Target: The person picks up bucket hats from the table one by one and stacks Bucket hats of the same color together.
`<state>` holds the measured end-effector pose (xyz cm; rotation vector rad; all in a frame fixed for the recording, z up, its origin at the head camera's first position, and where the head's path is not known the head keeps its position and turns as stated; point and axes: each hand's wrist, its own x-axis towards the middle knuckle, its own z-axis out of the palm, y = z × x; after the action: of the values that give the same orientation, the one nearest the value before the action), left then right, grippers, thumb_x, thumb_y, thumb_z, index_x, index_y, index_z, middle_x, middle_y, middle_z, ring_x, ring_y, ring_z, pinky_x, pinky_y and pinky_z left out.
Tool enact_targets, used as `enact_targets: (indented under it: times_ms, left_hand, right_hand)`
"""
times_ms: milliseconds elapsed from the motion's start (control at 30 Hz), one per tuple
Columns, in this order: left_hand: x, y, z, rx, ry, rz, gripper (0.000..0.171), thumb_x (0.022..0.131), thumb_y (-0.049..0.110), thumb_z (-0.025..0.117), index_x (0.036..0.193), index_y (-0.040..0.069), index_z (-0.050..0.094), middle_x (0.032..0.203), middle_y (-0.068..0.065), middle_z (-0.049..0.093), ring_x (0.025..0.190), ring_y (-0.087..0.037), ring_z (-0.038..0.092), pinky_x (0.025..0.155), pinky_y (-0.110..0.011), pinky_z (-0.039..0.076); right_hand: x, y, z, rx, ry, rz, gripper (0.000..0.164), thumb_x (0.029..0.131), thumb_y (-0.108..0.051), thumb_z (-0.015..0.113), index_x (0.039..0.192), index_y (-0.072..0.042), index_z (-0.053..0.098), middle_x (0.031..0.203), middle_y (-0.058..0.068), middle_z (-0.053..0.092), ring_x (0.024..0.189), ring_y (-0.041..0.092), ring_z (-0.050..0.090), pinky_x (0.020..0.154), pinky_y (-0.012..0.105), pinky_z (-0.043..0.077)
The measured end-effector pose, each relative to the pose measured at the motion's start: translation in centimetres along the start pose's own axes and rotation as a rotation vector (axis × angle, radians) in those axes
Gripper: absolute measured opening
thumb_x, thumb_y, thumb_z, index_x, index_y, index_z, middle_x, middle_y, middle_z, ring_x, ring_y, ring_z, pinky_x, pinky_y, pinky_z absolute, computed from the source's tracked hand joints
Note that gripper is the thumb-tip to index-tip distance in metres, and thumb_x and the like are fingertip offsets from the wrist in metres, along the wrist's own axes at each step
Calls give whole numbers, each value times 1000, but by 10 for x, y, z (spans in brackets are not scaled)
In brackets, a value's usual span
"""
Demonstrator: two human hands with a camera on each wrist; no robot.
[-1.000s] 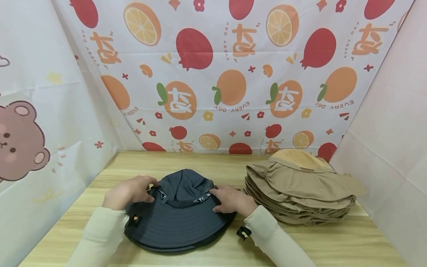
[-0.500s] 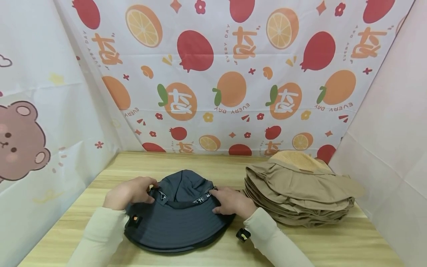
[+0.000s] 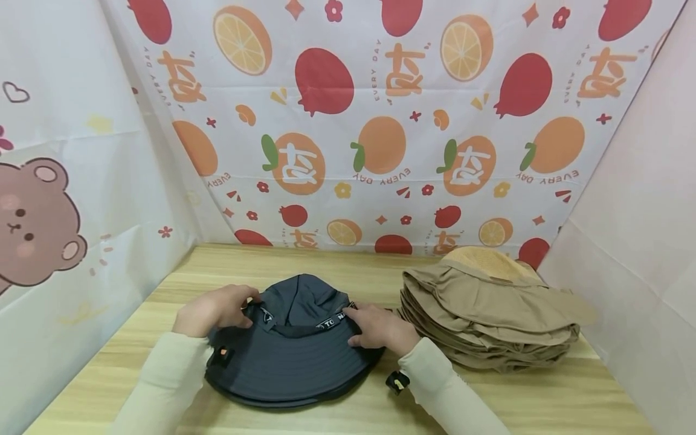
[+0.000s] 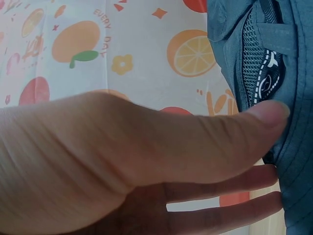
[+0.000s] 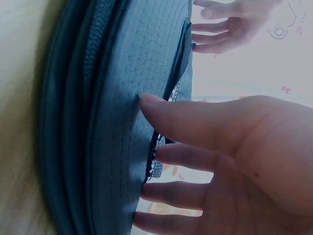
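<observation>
A small stack of dark blue-grey bucket hats [image 3: 293, 368] lies on the table in the head view, several brim layers showing in the right wrist view. The top hat's crown [image 3: 307, 302] is partly creased, with a white-lettered band [image 3: 330, 322] around its base. At the left of the crown, my left hand [image 3: 217, 308] rests on the hat, thumb at the band and fingers fairly straight. On the opposite side my right hand [image 3: 380, 328] touches the hat, its thumb [image 5: 161, 112] on the stitched brim and its straight fingers reaching the crown's base.
A taller stack of tan hats [image 3: 489, 314], with a yellowish mesh crown on top, stands close to the right hand. Fruit-printed cloth [image 3: 375, 145] hangs behind the wooden table [image 3: 217, 266]. Light cloth walls rise at left and right.
Both hands stay in place on the dark hats, which keep their position. The head view has shifted slightly.
</observation>
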<state>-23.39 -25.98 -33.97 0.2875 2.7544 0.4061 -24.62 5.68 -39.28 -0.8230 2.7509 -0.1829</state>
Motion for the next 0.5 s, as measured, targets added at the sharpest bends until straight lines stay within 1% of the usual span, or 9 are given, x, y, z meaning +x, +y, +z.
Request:
enact_targets:
  times_ms: [100,200,267,500]
  left_hand:
    - [0,0,-1,27,13,17,50,87,7,80,132,-1,61,125,-33,64,113,-42,64,78,-44,55]
    - [-1,0,-3,31,10,18,49,87,7,80,131,0,61,124,-32,64,115,-43,63,81,-46,56]
    - [-1,0,-3,26,9,9,49,87,7,80,132,0,61,126,-32,64,115,-42,63,81,-47,56]
    - [0,0,-1,37,6,20,48,88,8,79,131,0,61,123,-32,65,113,-42,63,83,-48,56]
  right_hand:
    - [1,-1,-1,-8,-7,8,68,98,-35,72,157,-18,44,162,13,43,148,30,45,118,46,42]
    - [1,-1,-2,-12,-15,11,69,98,-36,71,158,-18,43,163,13,42,149,30,43,119,46,41]
    - [1,-1,-2,-12,-19,12,69,98,-37,71,158,-18,43,163,13,41,150,30,42,120,46,40]
    - [0,-1,0,-29,-13,2,68,99,-37,70,158,-18,43,163,14,42,150,30,43,119,45,41]
